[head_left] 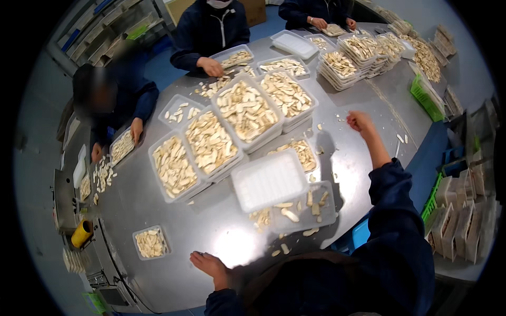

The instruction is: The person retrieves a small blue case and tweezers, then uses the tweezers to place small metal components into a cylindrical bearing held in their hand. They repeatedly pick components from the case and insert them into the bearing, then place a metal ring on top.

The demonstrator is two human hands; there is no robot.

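The left hand (213, 267) is spread and bare, near the small tub (155, 256) on its left; the right hand (359, 121) curls above the tabletop (132, 200), maybe holding something, I cannot tell. Big tubs (265, 136) sit close, perhaps to save room, and a white tray (270, 180) hides some slices (303, 152).

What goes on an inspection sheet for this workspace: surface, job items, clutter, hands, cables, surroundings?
Surface: grey metal table, with glare near the wearer.
Job items: small filled tray near the left hand; larger filled trays mid-table.
Clutter: loose slices scattered about.
Hands: left spread, contact with the table unclear; right hand curled, any hold unclear.
Cables: dark cable at lower left.
Surroundings: three other people at the table; green basket at right.
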